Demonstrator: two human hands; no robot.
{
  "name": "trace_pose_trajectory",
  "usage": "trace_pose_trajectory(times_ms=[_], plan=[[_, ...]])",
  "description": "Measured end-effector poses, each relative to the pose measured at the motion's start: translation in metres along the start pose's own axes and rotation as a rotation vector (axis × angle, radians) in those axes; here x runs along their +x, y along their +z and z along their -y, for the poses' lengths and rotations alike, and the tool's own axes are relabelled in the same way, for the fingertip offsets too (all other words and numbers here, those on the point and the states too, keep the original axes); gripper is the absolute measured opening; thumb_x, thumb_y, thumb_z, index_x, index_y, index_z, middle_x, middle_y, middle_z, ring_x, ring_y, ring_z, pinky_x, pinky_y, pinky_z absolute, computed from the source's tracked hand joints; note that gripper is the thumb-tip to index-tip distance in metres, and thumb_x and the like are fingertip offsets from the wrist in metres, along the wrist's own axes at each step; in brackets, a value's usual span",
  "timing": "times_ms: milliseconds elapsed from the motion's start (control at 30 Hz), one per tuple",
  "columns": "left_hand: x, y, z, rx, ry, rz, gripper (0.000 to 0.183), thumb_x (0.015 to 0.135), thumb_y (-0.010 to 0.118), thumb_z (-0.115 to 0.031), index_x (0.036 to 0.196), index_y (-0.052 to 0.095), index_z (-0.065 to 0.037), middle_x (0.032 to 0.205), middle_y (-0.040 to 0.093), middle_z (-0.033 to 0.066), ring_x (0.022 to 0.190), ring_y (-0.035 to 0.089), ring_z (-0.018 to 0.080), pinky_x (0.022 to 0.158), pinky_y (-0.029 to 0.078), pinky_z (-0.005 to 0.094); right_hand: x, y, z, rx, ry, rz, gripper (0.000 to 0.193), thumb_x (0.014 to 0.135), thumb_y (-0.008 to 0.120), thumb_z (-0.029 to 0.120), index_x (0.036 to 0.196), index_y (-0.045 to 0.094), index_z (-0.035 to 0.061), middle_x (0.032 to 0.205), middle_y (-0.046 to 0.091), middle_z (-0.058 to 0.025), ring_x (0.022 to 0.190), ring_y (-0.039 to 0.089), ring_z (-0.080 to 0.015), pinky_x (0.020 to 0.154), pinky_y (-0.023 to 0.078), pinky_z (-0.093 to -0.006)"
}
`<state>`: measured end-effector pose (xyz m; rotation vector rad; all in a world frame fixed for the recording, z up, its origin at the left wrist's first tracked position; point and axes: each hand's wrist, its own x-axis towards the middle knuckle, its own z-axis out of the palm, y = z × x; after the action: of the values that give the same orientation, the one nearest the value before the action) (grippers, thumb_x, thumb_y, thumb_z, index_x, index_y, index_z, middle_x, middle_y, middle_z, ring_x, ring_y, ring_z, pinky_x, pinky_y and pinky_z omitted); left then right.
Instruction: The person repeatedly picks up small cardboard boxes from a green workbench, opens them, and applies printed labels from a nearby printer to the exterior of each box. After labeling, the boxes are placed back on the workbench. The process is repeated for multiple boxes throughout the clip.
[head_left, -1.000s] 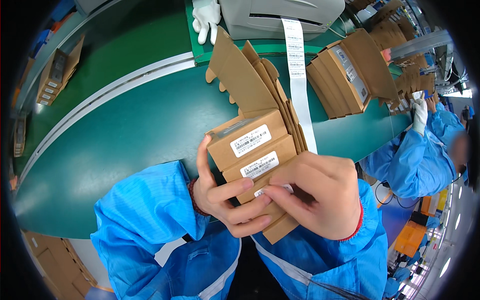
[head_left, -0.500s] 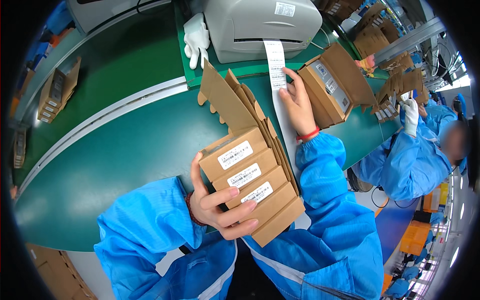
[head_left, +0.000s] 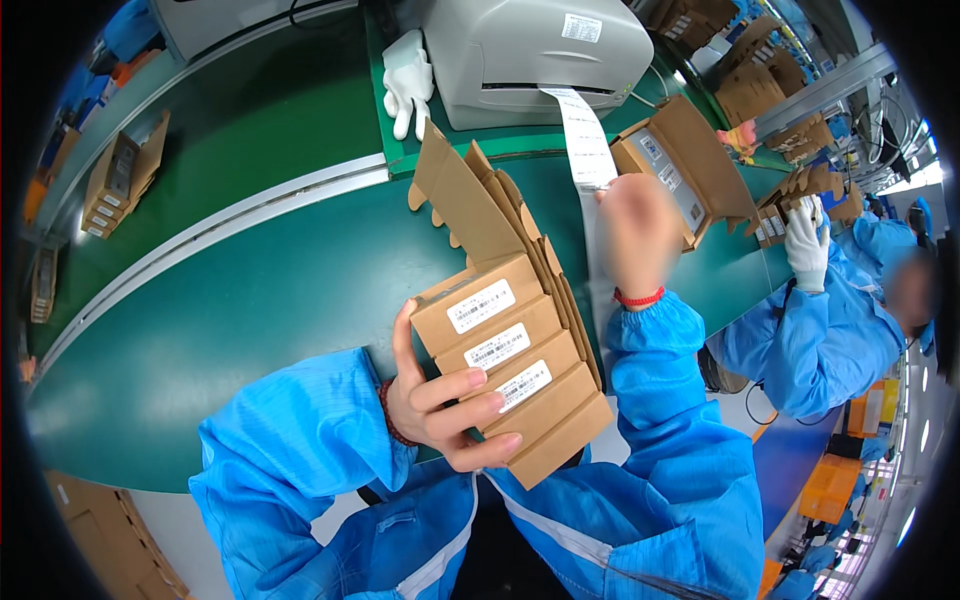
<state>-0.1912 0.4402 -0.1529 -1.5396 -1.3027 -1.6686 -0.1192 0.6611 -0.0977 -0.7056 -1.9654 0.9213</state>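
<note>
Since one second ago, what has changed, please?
The right hand let go of the third carton's label and moved forward to the label strip; blur hides its grip there. The left hand still holds the stacked cartons; the white glove still lies beside the printer.

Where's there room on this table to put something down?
The widest bare patch is the green tabletop left of the held cartons, bordered by the pale rail above and the left sleeve below. Right of them it is crowded: label strip, right hand and open carton bunch near the printer.
</note>
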Motion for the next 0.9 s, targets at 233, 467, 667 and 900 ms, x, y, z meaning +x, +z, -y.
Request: trace_pose_trajectory(times_ms=[233, 467, 667, 900], plan=[[0.001, 0.002, 0.006, 0.003, 0.035, -0.035, 0.028, 0.083, 0.039, -0.054, 0.101, 0.046, -0.033, 0.098, 0.042, 0.0017, 0.104, 0.041, 0.0164, 0.087, 0.021, 0.0738, 0.006, -0.005, 0.012, -0.242, -0.075, 0.162, 0.015, 0.075, 0.058, -0.004, 0.089, 0.062, 0.0021, 0.078, 0.063, -0.009, 0.069, 0.061, -0.0135, 0.063, 0.047, -0.0243], [0.003, 0.006, 0.006, -0.019, 0.029, -0.072, 0.029, 0.083, 0.038, -0.055, 0.1, 0.046, -0.032, 0.098, 0.042, 0.002, 0.102, 0.043, 0.0167, 0.086, 0.021, 0.0742, 0.006, -0.018, 0.021, -0.375, -0.009, 0.153, 0.008, 0.077, 0.055, -0.004, 0.083, 0.055, 0.0005, 0.083, 0.06, -0.0107, 0.079, 0.059, -0.0222, 0.071, 0.046, -0.0278], [0.001, -0.001, 0.006, -0.002, 0.025, -0.048, 0.026, 0.084, 0.039, -0.051, 0.1, 0.046, -0.031, 0.098, 0.043, 0.0024, 0.1, 0.044, 0.0174, 0.085, 0.022, 0.0748, -0.036, -0.032, 0.122, -0.518, -0.244, 0.378, 0.016, 0.071, 0.058, -0.007, 0.083, 0.051, 0.0009, 0.109, 0.043, -0.0165, 0.098, 0.047, -0.0299, 0.083, 0.039, -0.0342], [0.009, 0.006, 0.004, -0.032, 0.035, -0.107, 0.019, 0.085, 0.044, -0.04, 0.101, 0.045, -0.029, 0.096, 0.045, 0.0028, 0.097, 0.046, 0.0176, 0.082, 0.024, 0.0756, -0.06, -0.031, 0.166, -0.201, -0.06, 0.763, 0.018, 0.064, 0.067, -0.001, 0.076, 0.055, 0.0052, 0.074, 0.053, -0.0046, 0.071, 0.048, -0.0216, 0.065, 0.036, -0.0307]])
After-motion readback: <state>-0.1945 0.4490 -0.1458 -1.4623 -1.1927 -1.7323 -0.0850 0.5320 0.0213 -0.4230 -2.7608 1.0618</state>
